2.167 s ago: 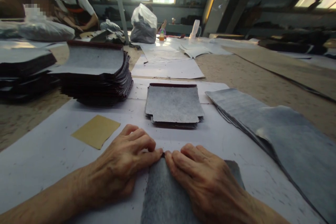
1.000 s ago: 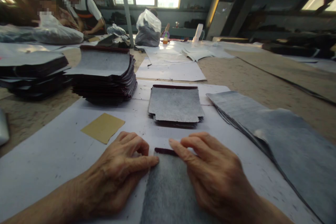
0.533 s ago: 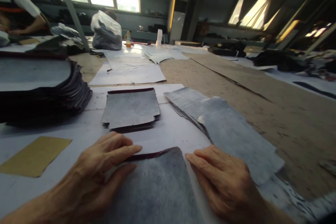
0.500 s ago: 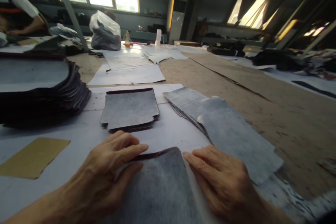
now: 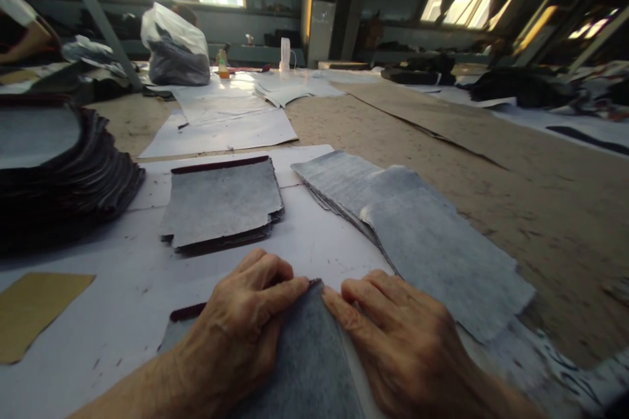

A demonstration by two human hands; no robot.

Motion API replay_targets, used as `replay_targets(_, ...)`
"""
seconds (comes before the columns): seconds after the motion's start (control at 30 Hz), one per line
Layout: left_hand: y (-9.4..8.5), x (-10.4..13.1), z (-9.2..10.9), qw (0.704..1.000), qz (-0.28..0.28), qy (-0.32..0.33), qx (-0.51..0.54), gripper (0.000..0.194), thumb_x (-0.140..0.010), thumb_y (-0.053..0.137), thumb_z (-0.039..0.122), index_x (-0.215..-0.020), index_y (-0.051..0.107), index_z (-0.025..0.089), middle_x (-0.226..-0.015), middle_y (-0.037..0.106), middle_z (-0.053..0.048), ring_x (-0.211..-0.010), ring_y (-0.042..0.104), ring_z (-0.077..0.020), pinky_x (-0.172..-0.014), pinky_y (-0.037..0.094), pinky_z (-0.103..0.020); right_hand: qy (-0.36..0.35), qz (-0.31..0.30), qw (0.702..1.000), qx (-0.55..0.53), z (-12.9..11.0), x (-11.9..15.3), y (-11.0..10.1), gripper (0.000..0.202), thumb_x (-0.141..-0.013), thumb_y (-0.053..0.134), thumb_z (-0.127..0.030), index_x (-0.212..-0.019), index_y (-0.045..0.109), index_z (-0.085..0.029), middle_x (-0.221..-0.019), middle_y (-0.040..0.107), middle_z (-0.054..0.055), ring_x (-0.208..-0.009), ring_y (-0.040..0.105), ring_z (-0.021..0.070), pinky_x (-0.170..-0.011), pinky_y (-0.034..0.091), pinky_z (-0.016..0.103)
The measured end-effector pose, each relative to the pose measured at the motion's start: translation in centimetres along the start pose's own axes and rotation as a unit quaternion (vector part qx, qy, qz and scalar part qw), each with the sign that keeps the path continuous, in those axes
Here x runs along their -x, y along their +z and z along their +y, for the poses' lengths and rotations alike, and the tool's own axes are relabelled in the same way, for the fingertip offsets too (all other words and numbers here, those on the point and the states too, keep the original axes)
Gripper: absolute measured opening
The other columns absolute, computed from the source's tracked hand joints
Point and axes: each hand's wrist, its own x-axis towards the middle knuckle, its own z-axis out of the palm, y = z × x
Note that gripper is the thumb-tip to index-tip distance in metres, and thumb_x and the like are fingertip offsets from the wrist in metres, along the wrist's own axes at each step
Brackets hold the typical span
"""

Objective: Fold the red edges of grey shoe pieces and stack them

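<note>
Hands [image 5: 319, 327] at grey sheet [image 5: 309, 366] edge

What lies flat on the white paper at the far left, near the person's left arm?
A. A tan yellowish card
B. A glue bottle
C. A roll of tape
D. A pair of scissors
A: a flat tan card lies on the white paper, left of the left hand.

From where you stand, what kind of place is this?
Probably a workshop that makes goods from cut leather or felt-backed pieces. Both hands, left hand and right hand, press a grey sheet; cut-piece stacks sit on a long paper-covered worktable.
</note>
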Motion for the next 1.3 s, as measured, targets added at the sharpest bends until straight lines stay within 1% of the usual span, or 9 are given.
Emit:
replay_targets(0.2, 0.2, 0.1, -0.1, 0.999, -0.015, 0.043, 0.009, 0.038, -0.081, 0.034, -0.002, -0.105, 0.057, 0.016, -0.080, 0.051, -0.004, -0.073, 0.044, -0.0141, -0.062, 0.044, -0.027, 0.014, -0.020, 1.000, -0.002, -0.1, -0.2, 0.1, 0.027, -0.082, 0.038, -0.004, -0.094, 0.062, -0.008, -0.078, 0.055, 0.009, -0.071, 0.049, 0.0196, -0.060, 0.044, 0.033)
replay_targets(0.43, 0.5, 0.3, -0.2, 0.997, -0.052, 0.054, 0.001, 0.034, -0.083, 0.030, 0.000, -0.105, 0.053, 0.013, -0.085, 0.050, -0.006, -0.076, 0.042, -0.0164, -0.067, 0.043, -0.031, 0.008, -0.022, 1.000, -0.005, 0.0, -0.4, 0.2, 0.026, -0.081, 0.037, -0.004, -0.088, 0.061, -0.008, -0.076, 0.054, 0.009, -0.072, 0.050, 0.0197, -0.062, 0.045, 0.033)
replay_targets(0.57, 0.6, 0.3, -0.3, 0.996, -0.060, 0.061, -0.001, 0.040, -0.082, 0.030, 0.001, -0.116, 0.047, 0.014, -0.087, 0.050, -0.006, -0.078, 0.042, -0.0169, -0.068, 0.044, -0.032, 0.004, -0.021, 1.000, -0.004, 0.0, -0.5, 0.2, 0.027, -0.081, 0.036, -0.003, -0.090, 0.061, -0.008, -0.077, 0.055, 0.009, -0.072, 0.051, 0.0196, -0.062, 0.045, 0.033)
replay_targets(0.67, 0.5, 0.2, -0.3, 0.996, -0.068, 0.060, -0.006, 0.038, -0.081, 0.030, 0.001, -0.111, 0.049, 0.012, -0.085, 0.050, -0.007, -0.076, 0.042, -0.0175, -0.067, 0.044, -0.034, 0.017, -0.023, 0.999, -0.022, 0.0, -0.5, 0.1, 0.026, -0.082, 0.036, -0.004, -0.089, 0.062, -0.008, -0.076, 0.055, 0.009, -0.071, 0.050, 0.0193, -0.060, 0.045, 0.032)
replay_targets(0.77, 0.4, 0.1, 0.0, 0.994, -0.085, 0.060, -0.022, 0.036, -0.081, 0.030, 0.001, -0.108, 0.051, 0.010, -0.084, 0.050, -0.007, -0.075, 0.041, -0.0185, -0.065, 0.043, -0.036, 0.044, 0.011, 0.997, -0.056, 0.1, -0.3, 0.0, 0.024, -0.082, 0.040, -0.003, -0.092, 0.061, -0.008, -0.076, 0.056, 0.008, -0.070, 0.051, 0.0175, -0.061, 0.046, 0.031)
replay_targets(0.87, 0.4, 0.0, 0.2, 0.994, -0.092, 0.057, -0.029, 0.034, -0.081, 0.030, 0.001, -0.106, 0.052, 0.010, -0.084, 0.049, -0.008, -0.075, 0.040, -0.0186, -0.065, 0.042, -0.037, 0.051, 0.040, 0.996, -0.062, 0.2, -0.2, 0.0, 0.030, -0.081, 0.041, -0.001, -0.105, 0.058, -0.008, -0.084, 0.057, 0.009, -0.074, 0.052, 0.0181, -0.064, 0.046, 0.032)
replay_targets(1.0, 0.2, 0.0, 0.1, 0.997, -0.071, 0.040, -0.010, 0.031, -0.082, 0.031, 0.002, -0.100, 0.054, 0.011, -0.084, 0.048, -0.007, -0.076, 0.040, -0.0175, -0.065, 0.041, -0.035, 0.012, -0.025, 0.999, -0.046, 0.2, -0.4, 0.2, 0.036, -0.082, 0.033, -0.003, -0.107, 0.058, -0.008, -0.087, 0.056, 0.012, -0.079, 0.051, 0.0226, -0.065, 0.046, 0.038)
replay_targets(1.1, -0.6, 0.7, -0.3, 0.997, -0.074, 0.032, 0.006, 0.039, -0.080, 0.030, 0.000, -0.112, 0.049, 0.014, -0.090, 0.047, -0.007, -0.080, 0.041, -0.0166, -0.068, 0.042, -0.033, 0.006, -0.063, 0.997, -0.038, 0.2, -0.7, 0.1, 0.035, -0.083, 0.031, -0.004, -0.104, 0.059, -0.006, -0.091, 0.056, 0.013, -0.081, 0.049, 0.0235, -0.068, 0.047, 0.040)
replay_targets(1.3, -2.0, 2.5, -1.2, 0.994, -0.093, 0.042, -0.038, 0.050, -0.082, 0.029, -0.001, -0.128, 0.036, 0.019, -0.097, 0.046, -0.007, -0.086, 0.040, -0.0185, -0.075, 0.040, -0.035, 0.014, -0.088, 0.996, -0.021, 0.1, -0.6, 0.0, 0.036, -0.083, 0.031, -0.004, -0.106, 0.059, -0.006, -0.093, 0.055, 0.012, -0.082, 0.048, 0.0230, -0.070, 0.047, 0.041)
